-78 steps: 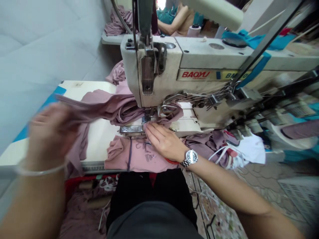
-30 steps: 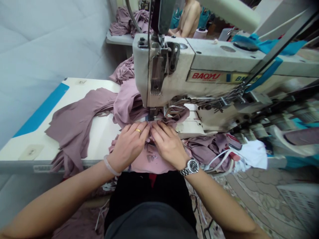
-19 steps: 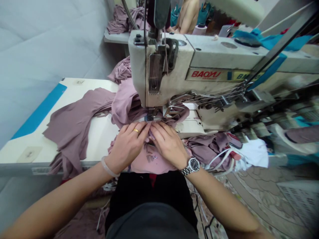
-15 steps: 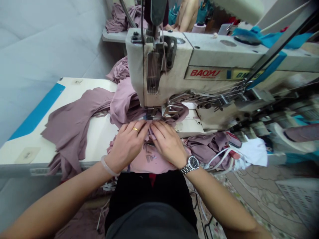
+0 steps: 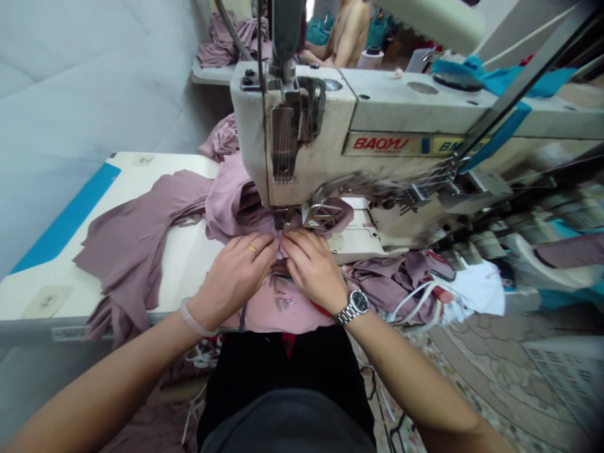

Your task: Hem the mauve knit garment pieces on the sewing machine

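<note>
A Baoyu industrial sewing machine fills most of the view, its cream head rising over a white bench with a blue strip along its edge, left of the machine. Beyond the machine sits another person, partly hidden by the machine's head. A long, loose length of mauve knit fabric spreads across the bench to the left of the machine, and a heap of mauve cloth lies to its right, beside tangled white strips.

The mauve knit garment lies bunched in front of the machine, gathered up to the presser foot. Both hands work there, side by side on the cloth: the left hand, with a gold ring and a pale bangle, and the right hand, with a steel wristwatch. Their fingers come together at the middle, nearly touching, over a small raised fold just before the foot. Whether they pinch that fold or only press it flat, I cannot tell.
</note>
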Available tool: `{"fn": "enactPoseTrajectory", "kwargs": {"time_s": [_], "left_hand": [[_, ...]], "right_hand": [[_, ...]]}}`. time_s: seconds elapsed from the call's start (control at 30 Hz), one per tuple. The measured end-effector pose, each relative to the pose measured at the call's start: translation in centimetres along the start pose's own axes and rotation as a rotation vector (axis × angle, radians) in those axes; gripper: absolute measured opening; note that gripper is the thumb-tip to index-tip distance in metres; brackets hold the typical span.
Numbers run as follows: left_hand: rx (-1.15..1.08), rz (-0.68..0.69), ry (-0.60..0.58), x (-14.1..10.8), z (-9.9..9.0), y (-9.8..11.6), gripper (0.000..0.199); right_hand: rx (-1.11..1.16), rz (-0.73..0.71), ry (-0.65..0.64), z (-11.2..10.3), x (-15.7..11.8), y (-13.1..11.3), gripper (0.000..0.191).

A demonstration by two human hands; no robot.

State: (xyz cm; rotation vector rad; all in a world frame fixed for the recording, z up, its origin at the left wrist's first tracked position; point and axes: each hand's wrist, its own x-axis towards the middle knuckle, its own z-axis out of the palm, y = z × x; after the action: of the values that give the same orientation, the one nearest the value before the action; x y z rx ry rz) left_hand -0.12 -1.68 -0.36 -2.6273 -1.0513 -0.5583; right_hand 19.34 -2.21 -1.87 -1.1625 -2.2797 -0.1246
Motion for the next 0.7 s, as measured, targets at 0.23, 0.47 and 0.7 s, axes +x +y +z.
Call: {"fn": "enactPoseTrajectory", "kwargs": {"time_s": [0.23, 0.47, 0.7], "left_hand": [[-0.050, 0.044, 0.035, 0.0, -0.1, -1.0, 0.027], [-0.079, -0.020, 0.014, 0.9, 0.4, -1.6, 0.031], [-0.166, -0.002, -0.037, 1.4, 0.4, -3.0, 0.027]], "right_hand": [[0.087, -0.013, 0.001, -0.6, 0.4, 0.6, 0.026], [0.047, -0.006, -0.055, -0.6, 1.3, 1.0, 0.029], [0.250, -0.021, -0.024, -0.9, 1.5, 2.6, 0.028]]}}
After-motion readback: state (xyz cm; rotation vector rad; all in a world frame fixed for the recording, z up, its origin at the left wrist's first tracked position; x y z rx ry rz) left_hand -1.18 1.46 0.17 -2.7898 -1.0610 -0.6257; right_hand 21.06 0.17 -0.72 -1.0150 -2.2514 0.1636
